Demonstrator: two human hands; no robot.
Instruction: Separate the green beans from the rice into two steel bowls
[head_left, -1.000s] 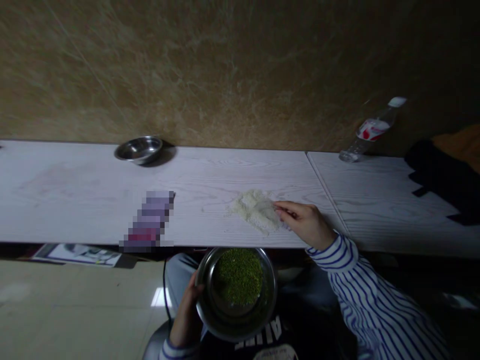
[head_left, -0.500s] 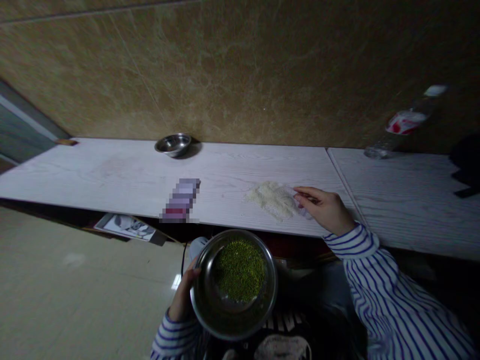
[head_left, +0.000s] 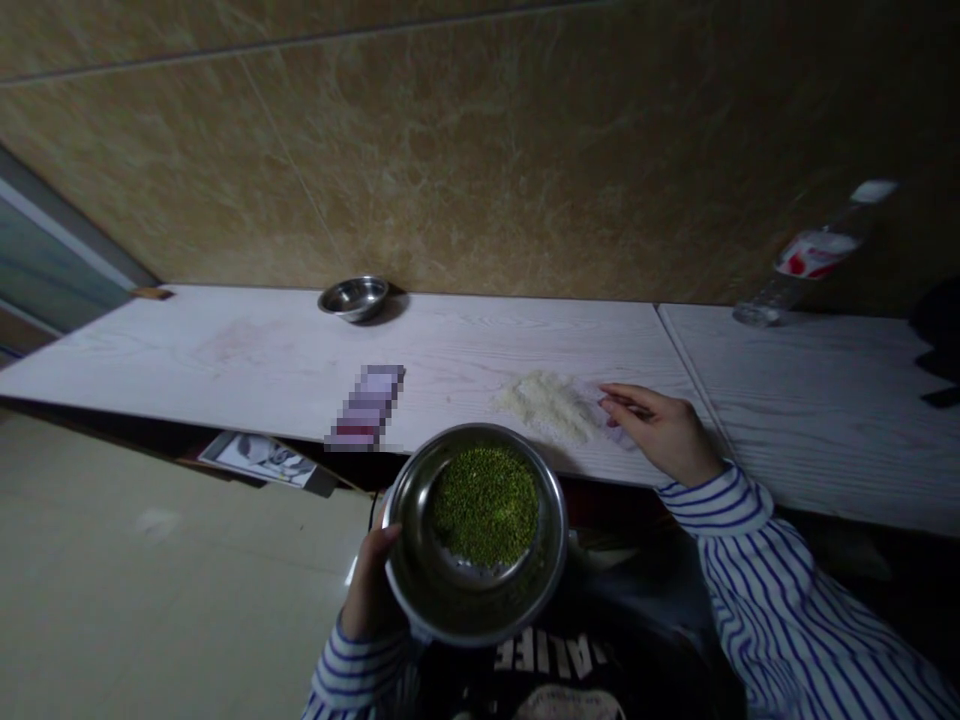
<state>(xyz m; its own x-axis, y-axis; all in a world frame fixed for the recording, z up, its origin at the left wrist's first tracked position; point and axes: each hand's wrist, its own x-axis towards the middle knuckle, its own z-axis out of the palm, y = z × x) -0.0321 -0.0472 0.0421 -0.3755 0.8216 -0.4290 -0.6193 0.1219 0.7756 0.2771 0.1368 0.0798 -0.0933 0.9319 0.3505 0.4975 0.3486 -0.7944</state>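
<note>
A steel bowl with green mung beans in its bottom is in my left hand, the thumb over its left rim and the other fingers hidden beneath. The bowl is at the counter's front edge. On the white counter lies a loose pile of white grains like rice. My right hand is at the pile's right side, thumb and fingers drawn together. Around the fingertips is a faint pale, see-through patch; whether they grip it or some grains I cannot make out.
A small steel bowl stands near the wall. A blurred-out flat object lies left of the grains. At the right stands a clear bottle with a red and white label. An open drawer shows under the white counter.
My left hand has raised the bowl of beans towards the counter edge, over which its far rim now shows. My right hand stays beside the grains. The view has shifted slightly.
</note>
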